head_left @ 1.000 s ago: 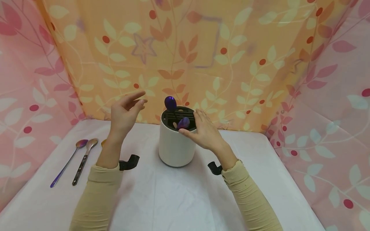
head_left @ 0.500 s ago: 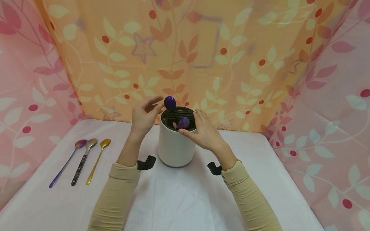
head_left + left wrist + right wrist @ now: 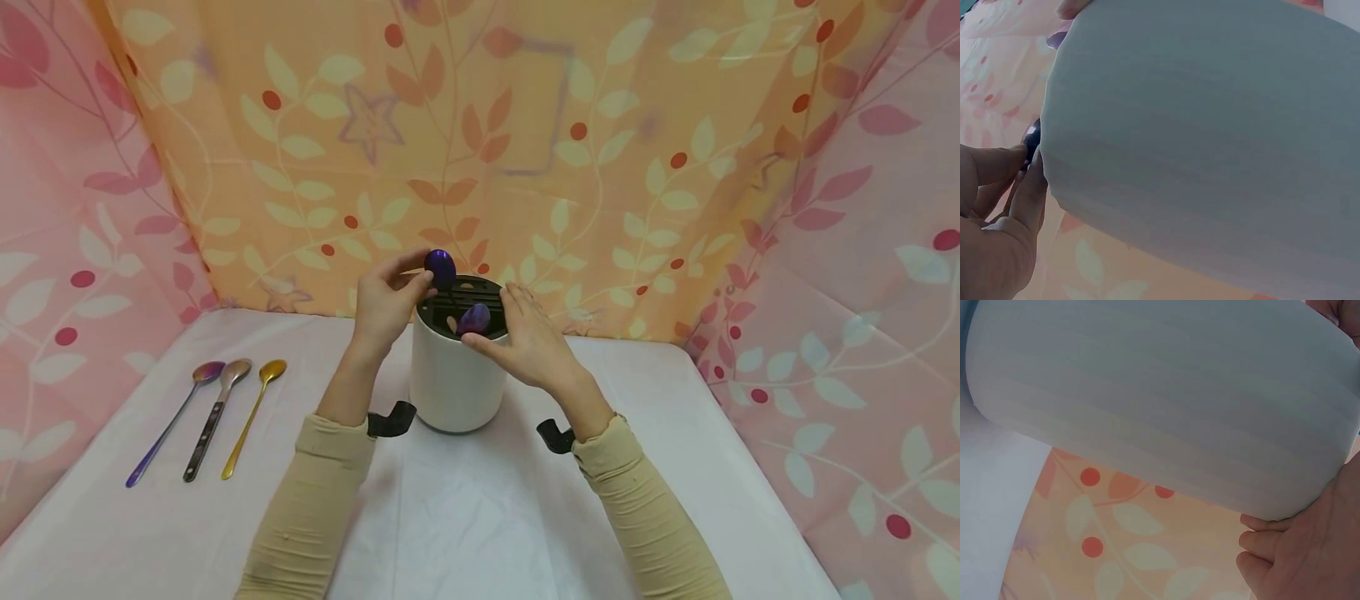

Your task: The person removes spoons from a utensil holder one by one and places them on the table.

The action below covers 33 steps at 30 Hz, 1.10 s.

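A white round utensil holder [image 3: 457, 383] with a slotted black top [image 3: 480, 290] stands on the table. Two purple spoons sit in it, bowls up: a taller one [image 3: 440, 268] at the left and a lower one [image 3: 475, 318] near the front rim. My left hand [image 3: 384, 304] pinches the taller spoon by its bowl between thumb and fingers. In the left wrist view, the holder's wall partly hides that spoon [image 3: 1032, 139]. Against the holder's right side and rim rests my right hand [image 3: 536, 342], fingers extended, its thumb by the lower spoon.
Left of the holder, three spoons lie side by side on the white-covered table [image 3: 465, 517]: a purple-tinted one [image 3: 176, 421], one with a black handle [image 3: 213, 421] and a gold one [image 3: 255, 417]. Patterned curtains [image 3: 480, 150] enclose the back and sides.
My left hand has moved right, from beside the holder to the taller purple spoon, and its fingers have closed on the bowl. The right hand has stayed against the holder.
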{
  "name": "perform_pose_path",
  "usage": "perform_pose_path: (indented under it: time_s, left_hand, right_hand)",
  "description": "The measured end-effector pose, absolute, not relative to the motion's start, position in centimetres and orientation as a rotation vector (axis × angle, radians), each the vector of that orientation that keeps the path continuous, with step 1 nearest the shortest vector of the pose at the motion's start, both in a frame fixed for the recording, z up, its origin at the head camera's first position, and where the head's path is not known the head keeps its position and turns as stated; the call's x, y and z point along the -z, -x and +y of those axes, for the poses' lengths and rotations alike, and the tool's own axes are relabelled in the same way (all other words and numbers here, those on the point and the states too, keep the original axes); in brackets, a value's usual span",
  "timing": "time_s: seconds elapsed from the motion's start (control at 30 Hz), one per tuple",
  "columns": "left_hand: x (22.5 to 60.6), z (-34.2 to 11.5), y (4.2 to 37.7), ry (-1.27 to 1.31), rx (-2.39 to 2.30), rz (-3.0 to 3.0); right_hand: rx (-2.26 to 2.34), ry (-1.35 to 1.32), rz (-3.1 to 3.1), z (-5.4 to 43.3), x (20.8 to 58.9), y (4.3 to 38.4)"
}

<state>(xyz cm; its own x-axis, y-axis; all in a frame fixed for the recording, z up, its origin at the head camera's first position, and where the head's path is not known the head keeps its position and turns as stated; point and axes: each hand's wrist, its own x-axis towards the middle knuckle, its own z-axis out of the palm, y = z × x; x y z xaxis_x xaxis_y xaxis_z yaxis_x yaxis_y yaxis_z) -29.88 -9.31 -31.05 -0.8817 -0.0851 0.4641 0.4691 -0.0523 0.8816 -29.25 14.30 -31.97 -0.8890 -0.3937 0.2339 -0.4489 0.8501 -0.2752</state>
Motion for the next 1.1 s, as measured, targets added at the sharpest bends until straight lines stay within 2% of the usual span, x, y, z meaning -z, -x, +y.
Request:
perform_pose_path:
  time_s: [0.47,1.1]
  left_hand:
    - [30.3,-9.2,29.3,0.414,2.280,-1.690]
    - [25.2,-12.3,25.5,0.460,2.254,-1.293]
  right_hand:
    - [-0.485,-0.649,-2.868,14.2,31.7,29.0]
    - [-0.477,-0.663,-2.862,14.3,31.8,29.1]
